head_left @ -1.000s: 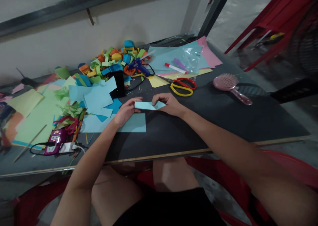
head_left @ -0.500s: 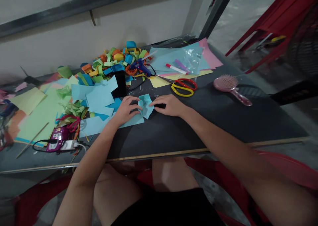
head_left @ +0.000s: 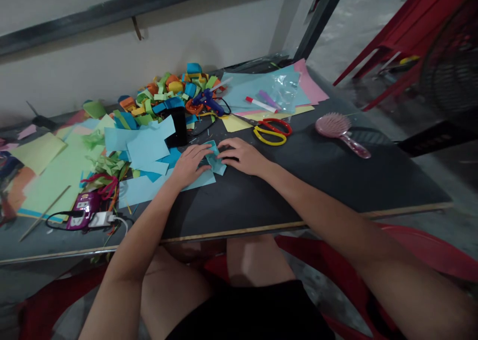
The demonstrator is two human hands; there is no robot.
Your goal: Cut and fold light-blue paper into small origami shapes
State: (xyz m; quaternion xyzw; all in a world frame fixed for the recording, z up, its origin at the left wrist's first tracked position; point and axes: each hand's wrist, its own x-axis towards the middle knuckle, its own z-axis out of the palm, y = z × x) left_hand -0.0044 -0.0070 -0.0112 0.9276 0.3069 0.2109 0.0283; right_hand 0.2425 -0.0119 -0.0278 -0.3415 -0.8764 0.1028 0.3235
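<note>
The dark table stretches wide in front of me, and most of its left half is buried under sheets of green and blue paper, with a heap of folded paper loops piled against the wall. Farther right lie a pink hairbrush, red and yellow scissors and a blue glue gun, all well apart from my hands.

Nearer in, a flat light blue sheet lies on the table under my left hand. On top of it, between both hands, sits the small blue paper piece I am working on, crumpled or part-folded, with one corner standing up.

My left hand lies palm down with the fingers stretched out and held together, their tips pressing the left edge of the piece. My right hand is also flat, its fingers closed side by side and touching the piece's right edge. Neither hand pinches it; both pin it down.

I judge this to be the folding or creasing step, midway. The next move seems to call for holding one side steady while the other hand's fingers turn the raised corner over and press the fold flat.
</note>
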